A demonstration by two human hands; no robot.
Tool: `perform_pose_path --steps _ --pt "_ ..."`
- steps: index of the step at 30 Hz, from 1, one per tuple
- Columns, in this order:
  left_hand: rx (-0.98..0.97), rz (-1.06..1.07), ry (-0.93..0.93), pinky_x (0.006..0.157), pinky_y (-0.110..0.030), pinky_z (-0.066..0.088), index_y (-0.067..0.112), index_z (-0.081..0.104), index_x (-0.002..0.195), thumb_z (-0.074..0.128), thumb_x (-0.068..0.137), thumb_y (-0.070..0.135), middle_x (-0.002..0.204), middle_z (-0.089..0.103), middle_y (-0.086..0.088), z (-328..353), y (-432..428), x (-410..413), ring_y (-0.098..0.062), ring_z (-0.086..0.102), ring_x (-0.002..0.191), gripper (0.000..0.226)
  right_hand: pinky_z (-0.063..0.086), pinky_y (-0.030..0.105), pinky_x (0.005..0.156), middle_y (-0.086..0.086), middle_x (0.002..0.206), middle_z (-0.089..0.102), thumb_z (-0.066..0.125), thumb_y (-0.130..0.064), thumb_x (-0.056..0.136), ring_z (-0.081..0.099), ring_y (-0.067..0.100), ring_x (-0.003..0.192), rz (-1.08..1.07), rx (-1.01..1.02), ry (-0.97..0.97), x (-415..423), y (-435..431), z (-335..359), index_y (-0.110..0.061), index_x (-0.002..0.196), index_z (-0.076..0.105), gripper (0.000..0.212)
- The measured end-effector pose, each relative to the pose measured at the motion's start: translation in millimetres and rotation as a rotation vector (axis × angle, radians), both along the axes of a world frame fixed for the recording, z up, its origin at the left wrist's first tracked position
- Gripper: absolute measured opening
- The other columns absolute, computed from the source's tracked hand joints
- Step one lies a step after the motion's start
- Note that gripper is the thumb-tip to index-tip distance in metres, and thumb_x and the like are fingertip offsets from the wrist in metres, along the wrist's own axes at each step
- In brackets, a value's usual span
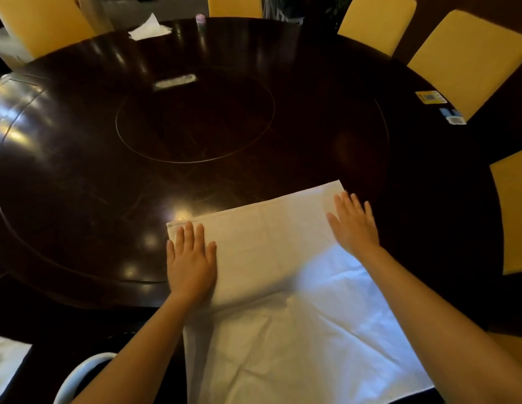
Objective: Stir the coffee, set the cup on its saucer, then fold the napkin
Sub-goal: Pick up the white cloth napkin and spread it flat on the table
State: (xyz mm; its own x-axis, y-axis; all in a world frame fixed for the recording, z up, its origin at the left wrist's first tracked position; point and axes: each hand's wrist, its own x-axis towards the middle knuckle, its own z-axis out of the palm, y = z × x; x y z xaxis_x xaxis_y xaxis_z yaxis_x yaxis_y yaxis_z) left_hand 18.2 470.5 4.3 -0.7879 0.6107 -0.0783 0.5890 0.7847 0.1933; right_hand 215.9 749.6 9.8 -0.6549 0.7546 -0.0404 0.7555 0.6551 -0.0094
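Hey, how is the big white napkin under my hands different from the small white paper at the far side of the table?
The napkin is large and lies at the near edge, partly hanging off the table; the paper is small and sits wholly on the far side. The napkin is pressed flat under the left hand and right hand; the paper is untouched, with one corner sticking up. Both are white.

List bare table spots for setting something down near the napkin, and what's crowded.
Free: dark tabletop left of the left hand, and the centre inlay ring beyond the napkin. Also the strip right of the right hand toward the table edge. Crowded: the near edge, covered by napkin and both flat hands.
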Motion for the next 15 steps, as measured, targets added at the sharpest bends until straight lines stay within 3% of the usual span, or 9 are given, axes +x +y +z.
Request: perform_pose_path --steps 3,6,8,10,15 --pt "0.086 0.004 0.068 0.116 -0.039 -0.005 0.012 0.015 0.147 0.016 0.098 0.038 0.156 0.01 -0.01 6 -7 16 -0.023 0.003 0.144 0.056 0.013 0.044 0.115 0.018 0.149 0.034 0.024 -0.039 0.095 0.03 0.033 0.139 0.005 0.08 0.171 18 -37 7 -0.003 0.14 0.033 0.059" --pt "0.299 -0.233 0.051 0.114 -0.034 -0.001 0.008 0.032 0.141 0.027 0.093 0.029 0.148 0.029 -0.013 3 -26 76 -0.026 0.02 0.14 0.053 0.01 0.03 0.115 0.02 0.14 0.046 0.029 -0.029 0.093 0.038 0.03 0.134 0.163 -0.224 0.434 36 -131 -7 -0.001 0.132 0.045 0.052" --pt "0.32 -0.407 -0.068 0.115 -0.031 0.002 0.013 0.029 0.142 0.028 0.095 0.028 0.148 0.028 -0.009 -10 -47 130 -0.02 0.02 0.139 0.049 0.013 0.03 0.114 0.015 0.139 0.048 0.023 -0.028 0.099 0.033 0.023 0.133 0.394 -0.309 0.368 53 -197 -27 -0.004 0.133 0.043 0.046" --pt "0.223 -0.433 -0.12 0.116 -0.031 0.005 0.015 0.03 0.143 0.028 0.097 0.034 0.15 0.025 -0.003 -28 -71 162 -0.016 0.019 0.14 0.05 0.014 0.033 0.113 0.009 0.14 0.048 0.018 -0.033 0.1 0.03 0.018 0.134 0.536 -0.301 0.243 65 -230 -42 -0.008 0.133 0.045 0.049" --pt "0.007 -0.281 -0.019 0.116 -0.037 0.003 0.016 0.028 0.143 0.02 0.095 0.048 0.151 0.022 0.0 -44 -96 166 -0.013 0.007 0.142 0.058 0.01 0.037 0.113 0.002 0.147 0.04 0.034 -0.044 0.091 0.031 0.019 0.139 0.427 -0.148 0.079 88 -203 -55 -0.019 0.14 0.038 0.055"
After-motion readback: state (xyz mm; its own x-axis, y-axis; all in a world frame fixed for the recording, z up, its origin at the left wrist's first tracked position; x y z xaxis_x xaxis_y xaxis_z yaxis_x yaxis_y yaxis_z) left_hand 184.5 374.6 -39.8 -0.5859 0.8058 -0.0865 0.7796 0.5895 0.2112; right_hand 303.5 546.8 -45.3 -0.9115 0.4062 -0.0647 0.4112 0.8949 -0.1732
